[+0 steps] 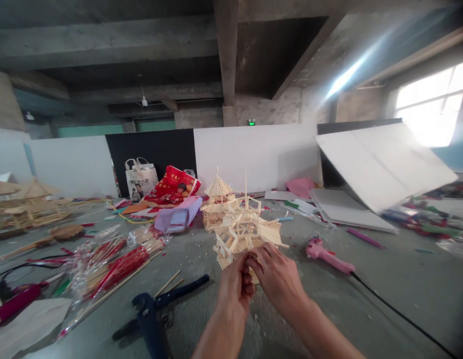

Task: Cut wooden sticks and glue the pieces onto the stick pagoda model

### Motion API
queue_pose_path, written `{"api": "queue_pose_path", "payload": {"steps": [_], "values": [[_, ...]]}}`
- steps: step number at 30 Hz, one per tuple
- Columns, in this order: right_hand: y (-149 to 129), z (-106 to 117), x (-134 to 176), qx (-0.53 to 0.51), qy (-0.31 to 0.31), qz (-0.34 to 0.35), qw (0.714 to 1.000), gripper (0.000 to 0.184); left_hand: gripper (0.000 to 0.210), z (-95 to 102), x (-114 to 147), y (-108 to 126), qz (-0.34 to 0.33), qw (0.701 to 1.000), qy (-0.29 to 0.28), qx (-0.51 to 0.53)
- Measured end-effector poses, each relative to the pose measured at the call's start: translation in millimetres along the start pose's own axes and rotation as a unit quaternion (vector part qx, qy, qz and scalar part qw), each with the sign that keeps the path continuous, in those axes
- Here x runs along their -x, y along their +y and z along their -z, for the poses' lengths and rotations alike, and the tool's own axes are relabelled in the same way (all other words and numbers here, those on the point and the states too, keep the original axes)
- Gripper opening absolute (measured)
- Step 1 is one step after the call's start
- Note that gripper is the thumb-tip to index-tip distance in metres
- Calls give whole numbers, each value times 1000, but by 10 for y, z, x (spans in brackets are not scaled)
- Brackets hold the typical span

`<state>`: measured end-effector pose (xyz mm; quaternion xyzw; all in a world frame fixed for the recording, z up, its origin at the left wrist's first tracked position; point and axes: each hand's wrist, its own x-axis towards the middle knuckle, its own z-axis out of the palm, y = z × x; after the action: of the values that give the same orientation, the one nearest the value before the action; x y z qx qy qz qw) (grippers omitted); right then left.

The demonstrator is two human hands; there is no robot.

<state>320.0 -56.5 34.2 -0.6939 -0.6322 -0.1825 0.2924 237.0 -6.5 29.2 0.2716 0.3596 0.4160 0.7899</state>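
Observation:
A model pavilion of thin wooden sticks (250, 227) stands in the middle of the table, with a tall stick rising from its top. In front of its near side, my left hand (234, 281) is closed, its fingers curled. My right hand (272, 271) meets it at the fingertips, thumb and fingers pinched together. What the fingertips hold, if anything, is hidden or too small to make out. Both hands cover the lower front of the model. Just behind it, a second stick model (217, 192) with a pointed roof is partly hidden.
A pink glue gun (331, 257) with a black cord lies at right. Dark blue cutters (151, 314) lie front left, beside bagged red-ended sticks (122, 267). A magenta tool (18, 301) sits far left. White boards (388, 164) lean at back right; a red bag (173, 187) is behind.

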Motion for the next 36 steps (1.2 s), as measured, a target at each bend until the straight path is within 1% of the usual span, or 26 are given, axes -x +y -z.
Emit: {"api": "queue_pose_path", "payload": {"steps": [5,8,14,20,30,36], "values": [[1,47,60,-19,-7,8,1000,10,17,24,-10,-15,-2,1000,-11,-4],[26,52,136,-41,7,14,999,14,15,35,5,-25,-8,1000,-19,-2],[67,28,168,-47,12,11,999,18,19,27,53,-14,-23,1000,-1,-6],[74,11,145,-47,9,7,999,21,24,35,27,-27,-33,999,4,-13],[73,53,153,-89,-4,-3,996,19,29,20,52,-60,-69,997,-1,-33],[87,28,179,-99,-4,-17,995,18,28,55,117,-67,-91,995,-7,-42]]}}
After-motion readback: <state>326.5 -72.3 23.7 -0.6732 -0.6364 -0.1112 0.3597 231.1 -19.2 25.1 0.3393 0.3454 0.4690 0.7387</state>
